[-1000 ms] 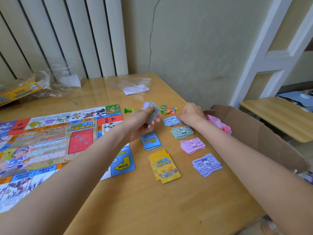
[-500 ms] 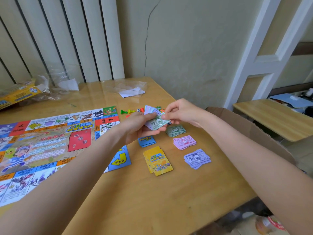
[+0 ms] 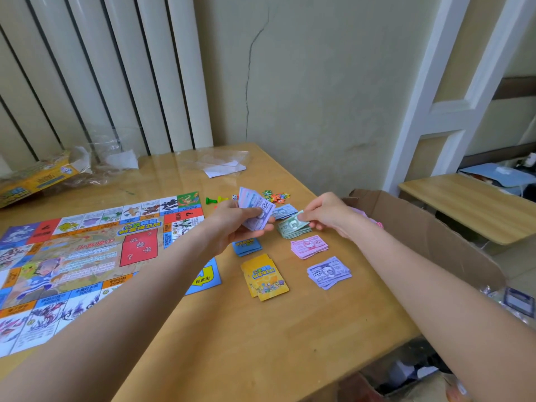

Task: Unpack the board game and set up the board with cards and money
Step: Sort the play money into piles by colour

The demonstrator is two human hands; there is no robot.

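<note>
The colourful game board (image 3: 87, 256) lies flat on the left of the wooden table (image 3: 261, 343). My left hand (image 3: 235, 224) grips a fanned stack of play money (image 3: 256, 208) above the board's right edge. My right hand (image 3: 324, 213) pinches a green note (image 3: 295, 220) just over the green money pile (image 3: 293, 230). Sorted piles lie to the right: blue notes (image 3: 285, 211), pink notes (image 3: 309, 246), purple notes (image 3: 329, 272). A blue card deck (image 3: 246, 246) and a yellow card deck (image 3: 265, 278) lie beside the board.
Green and yellow pawns (image 3: 214, 200), a die (image 3: 234, 197) and small coloured tokens (image 3: 277, 196) sit behind my hands. The game box (image 3: 32, 181) and plastic wrap (image 3: 220, 163) lie at the back. An open cardboard box (image 3: 420, 227) stands off the table's right edge.
My right hand has pulled a green note out of the stack in my left hand and carried it right and down to the green pile.
</note>
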